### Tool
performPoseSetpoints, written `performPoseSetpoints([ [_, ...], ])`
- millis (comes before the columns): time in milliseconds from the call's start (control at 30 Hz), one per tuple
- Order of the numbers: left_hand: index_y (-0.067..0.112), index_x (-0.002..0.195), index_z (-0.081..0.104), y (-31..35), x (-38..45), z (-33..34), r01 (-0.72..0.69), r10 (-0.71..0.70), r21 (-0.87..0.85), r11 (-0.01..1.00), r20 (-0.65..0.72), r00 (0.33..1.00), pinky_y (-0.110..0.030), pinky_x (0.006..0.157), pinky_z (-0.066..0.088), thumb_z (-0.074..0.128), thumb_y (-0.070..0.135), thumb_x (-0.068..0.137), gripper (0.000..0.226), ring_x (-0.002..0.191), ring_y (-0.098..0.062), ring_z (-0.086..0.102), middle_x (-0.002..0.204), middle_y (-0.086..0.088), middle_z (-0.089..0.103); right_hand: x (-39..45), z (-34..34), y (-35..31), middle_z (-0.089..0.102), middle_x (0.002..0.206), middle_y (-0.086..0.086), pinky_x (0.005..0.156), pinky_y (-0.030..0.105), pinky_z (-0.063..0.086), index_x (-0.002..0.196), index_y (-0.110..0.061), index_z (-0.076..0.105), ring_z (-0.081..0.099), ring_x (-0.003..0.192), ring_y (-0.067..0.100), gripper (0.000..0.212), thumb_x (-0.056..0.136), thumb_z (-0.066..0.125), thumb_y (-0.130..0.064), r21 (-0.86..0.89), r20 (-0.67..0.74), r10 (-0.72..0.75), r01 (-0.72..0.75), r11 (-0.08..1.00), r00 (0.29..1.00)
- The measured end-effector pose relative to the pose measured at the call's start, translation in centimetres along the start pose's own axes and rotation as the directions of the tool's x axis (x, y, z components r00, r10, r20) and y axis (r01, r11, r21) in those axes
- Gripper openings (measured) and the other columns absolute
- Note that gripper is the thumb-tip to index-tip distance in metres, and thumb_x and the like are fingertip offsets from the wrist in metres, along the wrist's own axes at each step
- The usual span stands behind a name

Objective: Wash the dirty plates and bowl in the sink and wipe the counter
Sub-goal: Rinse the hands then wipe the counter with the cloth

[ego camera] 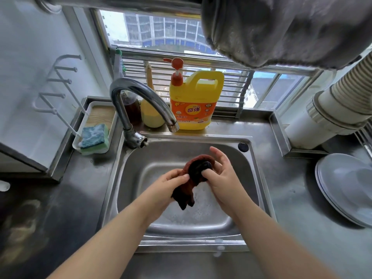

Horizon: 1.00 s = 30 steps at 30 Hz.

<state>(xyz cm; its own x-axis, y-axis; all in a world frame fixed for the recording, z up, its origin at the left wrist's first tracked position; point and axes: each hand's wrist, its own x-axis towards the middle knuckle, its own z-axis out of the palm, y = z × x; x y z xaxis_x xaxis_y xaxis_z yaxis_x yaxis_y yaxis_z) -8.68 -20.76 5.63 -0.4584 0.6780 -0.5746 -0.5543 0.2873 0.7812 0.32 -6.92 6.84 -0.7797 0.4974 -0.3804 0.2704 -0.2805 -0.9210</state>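
Over the steel sink [249, 178], both hands grip a dark red-brown cloth [196, 170]. My left hand [171, 187] clasps its lower end, which hangs in a twisted tail. My right hand [221, 174] closes on the bunched upper part. Soapy water lies on the sink floor under the cloth. A stack of white plates [346, 188] rests on the counter at the right edge. No bowl is in view.
The chrome tap [141, 101] arches over the sink's back left, with no water running. A yellow dish-soap jug [195, 101] stands behind it. A blue-green sponge [94, 136] sits in a white tray at the left. A grey towel [281, 27] hangs overhead. A ribbed duct [338, 103] crosses the right.
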Motion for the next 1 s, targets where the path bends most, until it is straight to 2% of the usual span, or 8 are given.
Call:
performPoseSetpoints([
  [167,0.034,0.120,0.051,0.7,-1.0,0.6,-0.139,0.188,0.308,0.941,-0.137,0.972,-0.016,0.080,0.044,0.061,0.041,0.089,0.034,0.105,-0.002,0.052,0.122,0.008,0.048,-1.1,0.7,-1.1,0.056,0.122,-0.001,0.076,0.013,0.052,0.139,-0.030,0.034,0.061,0.103,0.006,0.059,0.090,0.052,-0.001,-0.166,-0.036,-0.130,0.123,0.978,0.991],
  [300,0.023,0.102,0.063,2.1,-1.8,0.9,-0.295,0.362,0.347,0.890,-0.147,0.920,-0.016,0.071,0.051,0.062,0.016,0.090,0.015,0.089,-0.010,0.065,0.093,0.004,0.069,-2.2,1.0,-2.3,0.064,0.110,-0.006,0.085,0.015,0.050,0.126,-0.029,0.050,0.061,0.103,0.004,0.045,0.089,0.052,-0.003,-0.388,0.039,-0.270,0.263,0.883,0.962],
  [400,0.017,0.087,0.069,3.4,-2.1,0.8,-0.292,0.390,0.365,0.884,-0.232,0.891,-0.027,0.066,0.053,0.051,0.003,0.089,0.023,0.076,-0.018,0.066,0.077,-0.004,0.070,-2.6,0.5,-2.9,0.061,0.112,-0.011,0.088,0.006,0.041,0.127,-0.026,0.053,0.056,0.101,-0.001,0.047,0.084,0.057,-0.006,-0.686,0.111,-0.395,0.358,0.633,0.912],
  [533,0.023,0.090,0.067,4.4,-2.6,0.5,-0.226,0.337,0.460,0.859,-0.175,0.925,-0.037,0.063,0.054,0.050,0.013,0.093,0.020,0.074,-0.030,0.065,0.080,-0.008,0.070,-2.5,-1.0,-3.7,0.062,0.109,0.000,0.094,0.029,0.040,0.118,-0.019,0.061,0.056,0.104,0.019,0.040,0.079,0.061,-0.012,-0.928,0.230,-0.441,0.331,0.169,0.868],
  [600,0.025,0.090,0.066,4.6,-2.5,0.3,-0.203,0.318,0.481,0.853,-0.170,0.933,-0.042,0.073,0.056,0.050,0.018,0.095,0.018,0.081,-0.029,0.067,0.082,-0.004,0.071,-2.9,-1.5,-4.5,0.064,0.098,0.003,0.083,0.032,0.039,0.101,-0.016,0.065,0.058,0.095,0.026,0.024,0.079,0.061,-0.011,-0.950,0.234,-0.467,0.302,0.075,0.853],
  [833,0.028,0.104,0.062,4.9,-1.5,1.0,0.042,-0.042,-0.007,0.999,-0.101,0.994,-0.034,0.085,0.050,0.049,0.028,0.098,0.014,0.096,-0.020,0.063,0.101,0.000,0.069,-5.2,-3.8,-5.7,0.056,0.093,0.006,0.061,0.030,0.047,0.094,-0.015,0.068,0.058,0.068,0.028,0.036,0.058,0.068,-0.011,-0.973,0.180,-0.684,0.230,-0.018,0.707],
  [900,0.018,0.114,0.065,4.5,-1.1,1.6,0.080,-0.086,-0.090,0.993,-0.057,0.995,-0.035,0.084,0.050,0.050,0.026,0.096,0.024,0.098,-0.025,0.065,0.105,-0.006,0.071,-5.9,-4.0,-6.7,0.055,0.096,0.006,0.064,0.031,0.048,0.106,-0.018,0.064,0.058,0.080,0.029,0.040,0.067,0.059,-0.014,-0.998,0.046,-0.666,0.056,-0.006,0.744],
  [1000,-0.003,0.120,0.059,4.6,0.0,2.2,0.024,-0.060,-0.170,0.985,-0.206,0.977,-0.040,0.083,0.045,0.049,0.016,0.092,0.035,0.097,-0.032,0.059,0.107,-0.019,0.065,-6.5,-5.4,-7.6,0.065,0.101,0.004,0.069,0.032,0.041,0.119,-0.030,0.053,0.060,0.094,0.029,0.037,0.083,0.052,-0.021,-0.953,-0.267,-0.434,-0.168,0.254,0.860],
])
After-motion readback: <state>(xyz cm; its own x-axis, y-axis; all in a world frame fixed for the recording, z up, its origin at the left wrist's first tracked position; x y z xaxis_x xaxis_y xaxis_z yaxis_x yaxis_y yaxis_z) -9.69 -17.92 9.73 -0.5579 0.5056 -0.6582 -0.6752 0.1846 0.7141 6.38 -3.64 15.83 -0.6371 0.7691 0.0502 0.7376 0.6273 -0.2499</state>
